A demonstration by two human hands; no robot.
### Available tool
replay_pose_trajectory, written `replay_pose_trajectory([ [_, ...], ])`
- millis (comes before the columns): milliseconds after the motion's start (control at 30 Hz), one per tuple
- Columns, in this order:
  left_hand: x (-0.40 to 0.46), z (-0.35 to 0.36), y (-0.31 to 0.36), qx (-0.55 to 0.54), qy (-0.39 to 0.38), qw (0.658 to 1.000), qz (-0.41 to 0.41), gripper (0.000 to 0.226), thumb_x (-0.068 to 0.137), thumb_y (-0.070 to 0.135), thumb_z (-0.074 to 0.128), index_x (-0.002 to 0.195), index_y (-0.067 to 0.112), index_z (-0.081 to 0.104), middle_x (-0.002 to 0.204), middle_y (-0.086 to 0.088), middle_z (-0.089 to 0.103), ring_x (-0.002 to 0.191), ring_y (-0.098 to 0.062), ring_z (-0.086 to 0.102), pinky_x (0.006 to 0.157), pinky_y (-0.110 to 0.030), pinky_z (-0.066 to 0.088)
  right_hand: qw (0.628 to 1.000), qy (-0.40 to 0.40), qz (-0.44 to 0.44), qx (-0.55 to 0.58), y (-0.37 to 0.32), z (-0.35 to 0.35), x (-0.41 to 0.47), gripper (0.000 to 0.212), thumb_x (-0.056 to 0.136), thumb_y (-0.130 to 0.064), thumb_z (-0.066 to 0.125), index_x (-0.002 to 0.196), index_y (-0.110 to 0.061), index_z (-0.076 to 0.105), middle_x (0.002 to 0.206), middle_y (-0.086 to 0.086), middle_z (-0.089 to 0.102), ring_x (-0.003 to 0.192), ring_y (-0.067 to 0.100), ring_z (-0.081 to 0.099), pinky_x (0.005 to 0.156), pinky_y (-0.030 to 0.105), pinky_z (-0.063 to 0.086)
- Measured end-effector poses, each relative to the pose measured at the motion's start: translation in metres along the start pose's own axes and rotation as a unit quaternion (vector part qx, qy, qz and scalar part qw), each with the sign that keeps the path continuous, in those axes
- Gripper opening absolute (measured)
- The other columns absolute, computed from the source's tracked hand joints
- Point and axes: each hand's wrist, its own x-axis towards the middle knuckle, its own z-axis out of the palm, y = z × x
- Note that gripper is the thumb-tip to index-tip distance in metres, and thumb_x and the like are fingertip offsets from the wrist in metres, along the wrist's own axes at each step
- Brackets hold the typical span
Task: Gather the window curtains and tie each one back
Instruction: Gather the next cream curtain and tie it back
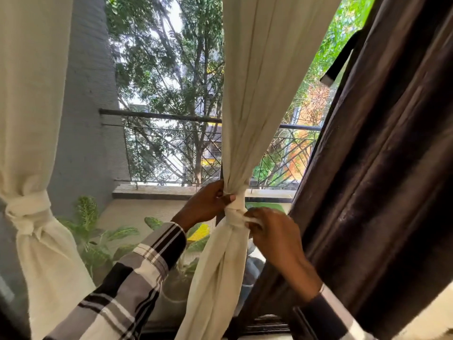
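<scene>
A cream curtain (264, 82) hangs in the middle of the window, bunched at a white tie band (235, 212) wrapped around its gathered waist. My left hand (208, 204) grips the bunched cloth just above the band, thumb across it. My right hand (277, 234) pinches a loose end of the band on its right side. A second cream curtain (31, 94) at the far left is gathered and knotted with its own white tie (27, 209). A dark brown curtain (392, 168) hangs loose at the right, behind my right hand.
Behind the mesh screen lie a balcony with a metal railing (159, 116), a grey wall (88, 106) and leafy potted plants (98, 239). The dark window frame's bottom edge (264, 327) runs below the curtains.
</scene>
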Motion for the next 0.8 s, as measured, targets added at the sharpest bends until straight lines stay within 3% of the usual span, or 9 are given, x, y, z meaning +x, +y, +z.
replay_pose_trajectory([
  [133, 0.003, 0.002, -0.01, -0.068, 0.005, 0.997, -0.019, 0.019, 0.093, 0.011, 0.061, 0.108, 0.001, 0.061, 0.084, -0.004, 0.06, 0.072, -0.008, 0.054, 0.064, -0.02, 0.043, 0.996, 0.024, -0.077, 0.026, 0.037, -0.011, 0.03, 0.021, 0.078, -0.014, 0.069, 0.09, -0.028, 0.076, 0.083, -0.009, 0.073, 0.087, 0.017, 0.062, 0.084, 0.038, 0.049],
  [233, 0.003, 0.002, -0.015, -0.078, 0.001, 0.997, -0.021, 0.029, 0.091, 0.016, 0.063, 0.101, -0.011, 0.055, 0.081, -0.008, 0.051, 0.074, -0.016, 0.048, 0.067, -0.032, 0.041, 0.993, 0.029, -0.093, 0.069, 0.06, -0.005, 0.048, 0.021, 0.077, -0.008, 0.077, 0.091, -0.024, 0.077, 0.086, -0.007, 0.072, 0.093, 0.012, 0.054, 0.086, 0.036, 0.047],
  [333, 0.0, 0.006, -0.015, -0.107, -0.013, 0.994, -0.011, 0.019, 0.092, 0.008, 0.06, 0.105, -0.006, 0.059, 0.081, -0.005, 0.061, 0.075, -0.014, 0.053, 0.068, -0.031, 0.042, 0.992, 0.022, -0.059, 0.111, 0.075, 0.009, 0.058, 0.019, 0.08, -0.01, 0.077, 0.093, -0.024, 0.077, 0.09, -0.008, 0.071, 0.102, 0.017, 0.054, 0.085, 0.038, 0.049],
  [400, -0.003, 0.008, -0.013, -0.13, -0.022, 0.991, -0.009, 0.017, 0.093, 0.006, 0.059, 0.109, 0.0, 0.061, 0.088, 0.002, 0.069, 0.08, -0.011, 0.057, 0.07, -0.03, 0.045, 0.99, 0.02, -0.033, 0.137, 0.077, 0.019, 0.061, 0.019, 0.08, -0.01, 0.077, 0.092, -0.025, 0.077, 0.091, -0.008, 0.07, 0.106, 0.018, 0.054, 0.086, 0.036, 0.05],
  [500, -0.005, 0.01, -0.014, -0.164, -0.039, 0.986, -0.016, 0.024, 0.094, 0.006, 0.058, 0.116, -0.001, 0.059, 0.1, -0.006, 0.069, 0.089, -0.016, 0.059, 0.074, -0.034, 0.049, 0.98, 0.016, -0.022, 0.197, 0.072, 0.03, 0.064, 0.018, 0.078, -0.005, 0.077, 0.088, -0.02, 0.077, 0.085, -0.015, 0.064, 0.104, 0.016, 0.052, 0.088, 0.034, 0.048],
  [567, -0.006, 0.009, -0.015, -0.186, -0.059, 0.98, -0.026, 0.026, 0.093, 0.007, 0.06, 0.118, 0.002, 0.06, 0.104, -0.006, 0.069, 0.093, -0.018, 0.061, 0.08, -0.04, 0.052, 0.972, 0.022, -0.032, 0.23, 0.067, 0.037, 0.066, 0.015, 0.078, -0.002, 0.076, 0.088, -0.014, 0.076, 0.083, -0.013, 0.063, 0.101, 0.019, 0.053, 0.089, 0.042, 0.049],
  [667, -0.008, 0.008, -0.011, -0.216, -0.088, 0.972, -0.029, 0.024, 0.091, 0.008, 0.062, 0.115, 0.014, 0.065, 0.105, 0.008, 0.072, 0.1, -0.011, 0.064, 0.084, -0.03, 0.053, 0.95, 0.025, -0.033, 0.309, 0.058, 0.044, 0.065, 0.025, 0.08, 0.009, 0.07, 0.098, -0.008, 0.075, 0.092, -0.02, 0.061, 0.104, 0.035, 0.058, 0.091, 0.053, 0.05],
  [733, -0.009, 0.007, -0.008, -0.219, -0.097, 0.971, -0.01, 0.033, 0.089, 0.012, 0.066, 0.121, 0.016, 0.063, 0.124, 0.008, 0.065, 0.118, -0.009, 0.058, 0.094, -0.027, 0.049, 0.937, 0.041, -0.056, 0.343, 0.051, 0.05, 0.061, 0.035, 0.08, 0.009, 0.067, 0.104, -0.015, 0.072, 0.103, -0.023, 0.059, 0.106, 0.035, 0.058, 0.092, 0.053, 0.05],
  [800, -0.009, 0.006, -0.008, -0.221, -0.113, 0.969, 0.004, 0.041, 0.088, 0.012, 0.068, 0.128, 0.014, 0.06, 0.135, 0.002, 0.059, 0.127, -0.014, 0.052, 0.101, -0.03, 0.045, 0.925, 0.056, -0.059, 0.37, 0.048, 0.059, 0.057, 0.033, 0.079, 0.004, 0.066, 0.104, -0.016, 0.07, 0.111, -0.01, 0.063, 0.112, 0.032, 0.057, 0.094, 0.051, 0.049],
])
